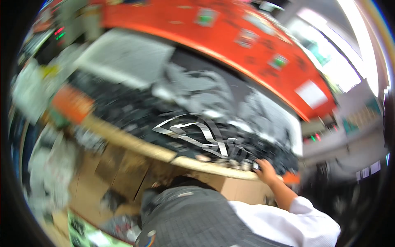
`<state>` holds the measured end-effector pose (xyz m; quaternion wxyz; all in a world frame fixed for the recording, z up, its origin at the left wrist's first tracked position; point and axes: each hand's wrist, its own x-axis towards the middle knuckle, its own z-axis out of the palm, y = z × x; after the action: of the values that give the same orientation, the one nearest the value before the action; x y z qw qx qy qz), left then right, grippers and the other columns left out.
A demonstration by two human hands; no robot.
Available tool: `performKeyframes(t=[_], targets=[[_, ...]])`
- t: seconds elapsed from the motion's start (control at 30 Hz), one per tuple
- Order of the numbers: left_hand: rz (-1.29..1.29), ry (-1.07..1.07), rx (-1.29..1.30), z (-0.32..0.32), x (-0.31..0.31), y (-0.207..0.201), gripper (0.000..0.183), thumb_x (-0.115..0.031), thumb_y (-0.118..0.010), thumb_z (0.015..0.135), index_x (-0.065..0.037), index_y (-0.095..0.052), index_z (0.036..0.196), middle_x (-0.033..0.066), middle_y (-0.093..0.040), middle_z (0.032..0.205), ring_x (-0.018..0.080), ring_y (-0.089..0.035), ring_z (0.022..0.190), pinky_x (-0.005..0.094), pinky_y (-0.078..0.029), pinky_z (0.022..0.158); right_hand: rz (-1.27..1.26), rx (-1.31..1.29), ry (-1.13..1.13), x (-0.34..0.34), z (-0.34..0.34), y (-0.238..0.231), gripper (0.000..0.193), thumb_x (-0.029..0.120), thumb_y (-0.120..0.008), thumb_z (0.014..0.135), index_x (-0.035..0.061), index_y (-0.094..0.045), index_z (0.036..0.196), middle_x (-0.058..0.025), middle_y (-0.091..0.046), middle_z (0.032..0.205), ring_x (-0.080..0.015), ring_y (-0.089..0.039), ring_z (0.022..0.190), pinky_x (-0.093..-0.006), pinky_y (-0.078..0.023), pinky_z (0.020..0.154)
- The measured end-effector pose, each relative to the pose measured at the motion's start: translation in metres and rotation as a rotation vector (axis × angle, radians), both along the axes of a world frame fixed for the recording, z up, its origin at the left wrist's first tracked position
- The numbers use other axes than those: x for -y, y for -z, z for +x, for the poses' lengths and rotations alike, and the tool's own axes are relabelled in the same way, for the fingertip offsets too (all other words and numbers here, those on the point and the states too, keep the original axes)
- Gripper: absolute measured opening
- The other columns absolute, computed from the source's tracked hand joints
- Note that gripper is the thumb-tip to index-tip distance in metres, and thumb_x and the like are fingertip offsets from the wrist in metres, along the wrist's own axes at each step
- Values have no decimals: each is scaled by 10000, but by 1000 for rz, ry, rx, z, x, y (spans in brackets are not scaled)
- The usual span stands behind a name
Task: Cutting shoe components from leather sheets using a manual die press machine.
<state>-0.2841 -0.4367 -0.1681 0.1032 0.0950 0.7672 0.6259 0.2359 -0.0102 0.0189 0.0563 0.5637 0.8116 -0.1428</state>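
My right hand (266, 172) reaches in from the white sleeve to the front edge of a long workbench. Its fingers are smeared by motion, so their grip does not show. They are nearest to small pale pieces (245, 166) in a row along the pale front rail (201, 166). Left of that hand, a flat black-and-white cut-out piece (193, 131) with curved strips lies on a heap of dark pieces (123, 96). My left hand does not show.
An orange panel (173, 20) with small labels runs along the bench's far side. Grey sheets (125, 57) lie before it. An orange block (73, 103) sits at the bench's left end. Clear plastic bags (51, 173) stand at left, with brown cardboard (117, 164) below the bench.
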Motion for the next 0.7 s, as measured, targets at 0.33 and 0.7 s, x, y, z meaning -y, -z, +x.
performKeyframes(t=[0.33,0.7], targets=[[14,295,-458,-57,-435,-118,367,-136,-458,1017,26,-459,1346,159,-581,1282,254,-591,1125,370,-488,944,619,-578,626,-77,62,-31,242,88,-546,890,17,-674,1083,-145,-659,956,-285,-643,901,-353,-494,802],[-213,905,-658,79,-560,-176,207,-48,-607,869,22,-627,1063,161,-638,1007,314,-599,915,392,-476,838,284,-508,538,-338,-41,-4,258,198,-564,831,-14,-682,917,-278,-639,933,-456,-604,926,-499,-475,854]])
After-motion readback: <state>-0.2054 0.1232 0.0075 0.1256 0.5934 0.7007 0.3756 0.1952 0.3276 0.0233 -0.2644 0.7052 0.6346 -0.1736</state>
